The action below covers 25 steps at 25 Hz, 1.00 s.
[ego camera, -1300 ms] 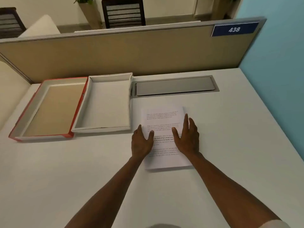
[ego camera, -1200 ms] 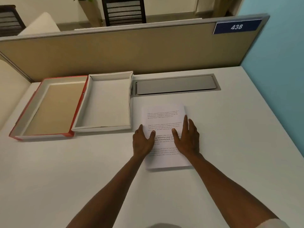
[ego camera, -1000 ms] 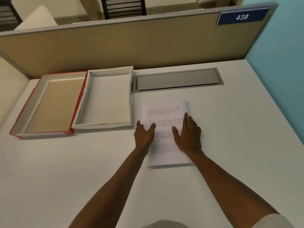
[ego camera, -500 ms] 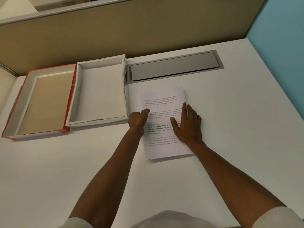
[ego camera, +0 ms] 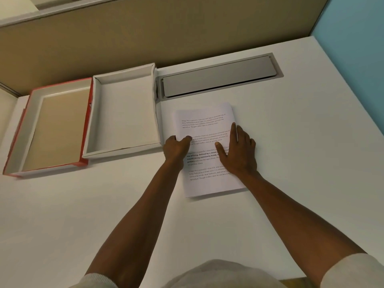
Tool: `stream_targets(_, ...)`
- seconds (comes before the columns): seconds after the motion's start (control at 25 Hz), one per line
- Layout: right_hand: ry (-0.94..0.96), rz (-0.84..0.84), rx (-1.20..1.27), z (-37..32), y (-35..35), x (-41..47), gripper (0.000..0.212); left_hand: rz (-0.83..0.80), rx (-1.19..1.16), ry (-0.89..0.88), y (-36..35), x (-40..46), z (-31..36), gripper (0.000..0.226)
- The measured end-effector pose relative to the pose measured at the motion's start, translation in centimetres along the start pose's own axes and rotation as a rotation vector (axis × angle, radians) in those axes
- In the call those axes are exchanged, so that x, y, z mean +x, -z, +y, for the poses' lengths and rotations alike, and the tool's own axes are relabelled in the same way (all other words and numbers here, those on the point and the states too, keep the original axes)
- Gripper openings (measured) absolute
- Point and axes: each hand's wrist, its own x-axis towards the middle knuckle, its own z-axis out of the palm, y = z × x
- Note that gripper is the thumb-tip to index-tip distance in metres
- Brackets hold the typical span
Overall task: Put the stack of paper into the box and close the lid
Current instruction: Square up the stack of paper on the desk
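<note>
Head view looks down on a white surface [ego camera: 291, 163] where the stack of paper [ego camera: 205, 125] lies flat, just right of the open white box [ego camera: 124, 113]. The red-edged lid [ego camera: 18, 142] sits upturned against the box's left side, out of the way so the box mouth stays free. The left hand [ego camera: 176, 147] curls at the stack's left edge, thumb on top and fingers seemingly tucking under, probably to get purchase for a lift. The right hand [ego camera: 239, 150] lies flat and spread on the sheets near their right edge, likely pinning them so they do not slide or fan apart. Neither hand has the stack fully gripped. Nothing is in the box yet; the stack rests close enough for a short carry leftward.
</note>
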Motion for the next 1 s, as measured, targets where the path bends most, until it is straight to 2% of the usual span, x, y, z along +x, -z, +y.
stream_targets(0.16,-0.001,0.011,-0.001,0.1,-0.3,0.0,0.086,-0.071,-0.102,0.008,0.3,-0.7,-0.9,0.049)
stream_targets(0.32,0.001,0.017,0.010,0.1,-0.4,0.0,0.086,-0.148,-0.230,-0.002,1.0,-0.6,-1.3,0.047)
stream_targets(0.4,0.003,0.018,0.016,0.1,-0.3,0.0,0.086,-0.232,-0.311,0.039,1.3,-0.3,-1.4,0.055)
stream_targets(0.48,0.003,0.011,0.024,0.2,-0.2,0.0,0.086,-0.304,-0.364,0.078,1.7,-0.2,-1.7,0.052)
stream_targets(0.6,0.003,0.019,0.033,0.2,-0.1,-0.1,0.086,-0.328,-0.399,0.135,2.5,0.1,-0.9,0.039)
stream_targets(0.68,0.008,0.020,0.044,0.2,-0.1,-0.1,0.086,-0.338,-0.443,0.188,3.3,0.8,0.0,0.049)
stream_targets(0.8,0.013,0.032,0.052,0.2,-0.1,-0.2,0.086,-0.320,-0.428,0.236,3.6,1.4,1.1,0.062)
stream_targets(0.92,0.012,0.036,0.064,0.2,-0.1,-0.1,0.086,-0.322,-0.396,0.210,2.6,1.3,2.4,0.073)
stream_targets(1.0,0.009,0.043,0.067,0.1,-0.3,-0.2,0.086,-0.355,-0.364,0.165,1.7,1.1,3.7,0.070)
